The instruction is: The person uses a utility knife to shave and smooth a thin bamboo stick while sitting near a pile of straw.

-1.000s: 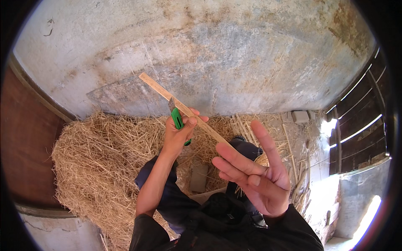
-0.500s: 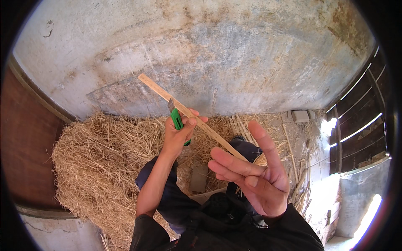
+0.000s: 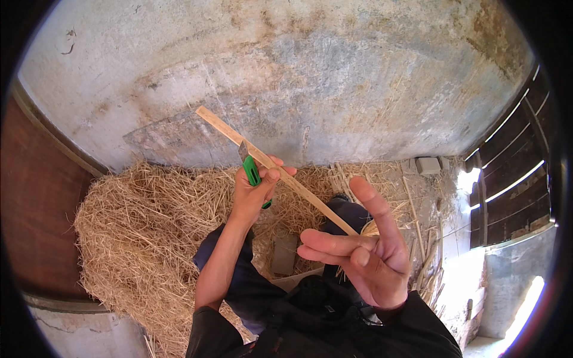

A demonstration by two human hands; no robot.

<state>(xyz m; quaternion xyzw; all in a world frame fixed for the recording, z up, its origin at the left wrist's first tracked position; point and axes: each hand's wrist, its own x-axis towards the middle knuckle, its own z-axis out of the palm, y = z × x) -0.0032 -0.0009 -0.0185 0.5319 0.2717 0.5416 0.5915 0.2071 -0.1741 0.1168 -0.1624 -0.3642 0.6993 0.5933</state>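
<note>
R hand [image 3: 382, 271] is nearest: index raised, two fingers pointing left, thumb folded in; the strip's near end goes behind them, so can't tell if that grip has hold of it. L hand [image 3: 253, 190], a bit farther, grips both the wood strip [image 3: 304, 193] (thin, flat, pale, prob. bamboo) and a green plastic cutter [image 3: 251, 170], its grey metal blade [image 3: 243, 150] bare beside the strip. Main risk: two things in one grip, so a slip or twist could nick fingers; levering hard might snap the blade or split the strip. Beyond: loose, stringy straw [image 3: 143, 227], where dropped bits could vanish, then rough, stained wall [image 3: 298, 71].
</note>
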